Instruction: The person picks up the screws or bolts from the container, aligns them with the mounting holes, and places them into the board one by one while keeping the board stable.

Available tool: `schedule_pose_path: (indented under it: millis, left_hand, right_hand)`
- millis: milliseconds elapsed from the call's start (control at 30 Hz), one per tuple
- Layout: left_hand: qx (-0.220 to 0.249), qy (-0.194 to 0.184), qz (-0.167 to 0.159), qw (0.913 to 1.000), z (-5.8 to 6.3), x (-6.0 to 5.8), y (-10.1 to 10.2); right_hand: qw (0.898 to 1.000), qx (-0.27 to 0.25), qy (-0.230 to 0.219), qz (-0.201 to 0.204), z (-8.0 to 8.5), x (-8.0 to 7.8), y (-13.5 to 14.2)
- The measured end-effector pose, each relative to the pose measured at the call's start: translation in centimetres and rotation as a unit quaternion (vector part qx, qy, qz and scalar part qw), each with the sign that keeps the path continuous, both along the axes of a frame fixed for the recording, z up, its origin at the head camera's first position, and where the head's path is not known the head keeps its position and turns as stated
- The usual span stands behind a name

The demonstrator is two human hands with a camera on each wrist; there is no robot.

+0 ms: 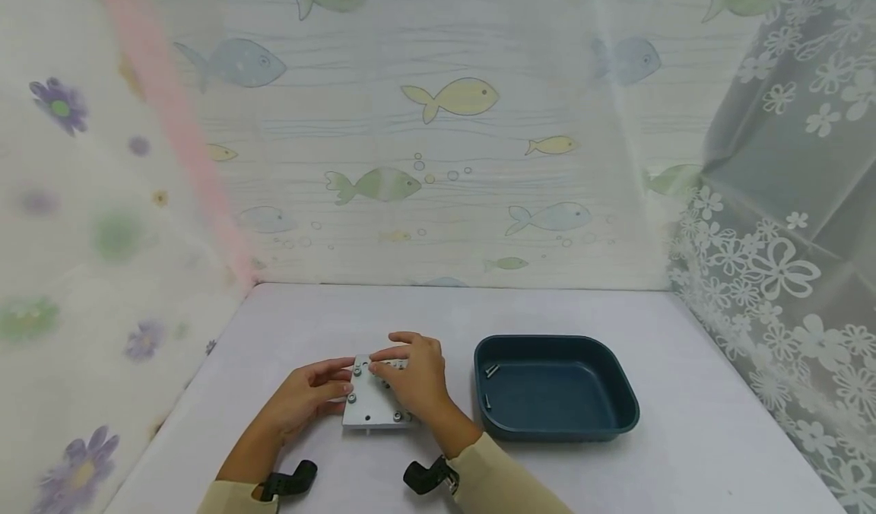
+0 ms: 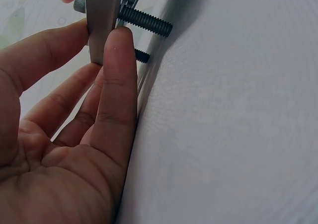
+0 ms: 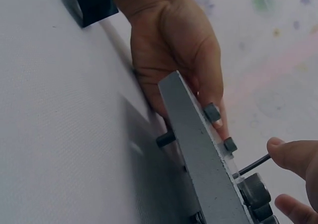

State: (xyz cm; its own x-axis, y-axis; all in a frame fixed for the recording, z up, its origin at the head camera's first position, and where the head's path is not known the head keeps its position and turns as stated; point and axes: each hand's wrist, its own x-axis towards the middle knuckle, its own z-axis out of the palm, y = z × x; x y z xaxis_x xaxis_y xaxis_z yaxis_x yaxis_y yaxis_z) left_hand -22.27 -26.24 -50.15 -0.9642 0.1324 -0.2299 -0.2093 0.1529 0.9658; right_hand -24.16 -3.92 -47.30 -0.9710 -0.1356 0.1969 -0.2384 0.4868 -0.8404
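I see my left hand [image 1: 299, 398] bent inward, pinching the left side of the metal plate [image 1: 369, 403], low over the table [image 1: 328, 312]. My right hand [image 1: 420, 381] reaches across, pinching a thin rod [image 3: 255, 164] on top. A gap splits plate from blue tray [image 1: 568, 388]; the back edge is well away.

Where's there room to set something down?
Right of the blue tray, the white table is bare; so is the strip between tray and fish-print curtain. It's crowded at the metal plate, between left hand and right hand.
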Motion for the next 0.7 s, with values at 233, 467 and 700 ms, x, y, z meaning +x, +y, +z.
schedule_pose_path:
  millis: [233,467,700]
  left_hand:
    - [0.003,0.002,-0.004,1.0,-0.23,-0.06,-0.11]
    - [0.009,0.008,-0.009,0.9999,-0.43,-0.15,-0.07]
    - [0.011,0.005,-0.009,0.9999,-0.33,-0.13,0.01]
  right_hand:
    - [1.0,0.01,0.005,-0.001,-0.3,-0.06,-0.19]
    - [1.0,0.018,-0.005,-0.01,-0.34,-0.09,-0.12]
    - [0.999,0.045,-0.018,-0.02,-0.66,-0.15,-0.21]
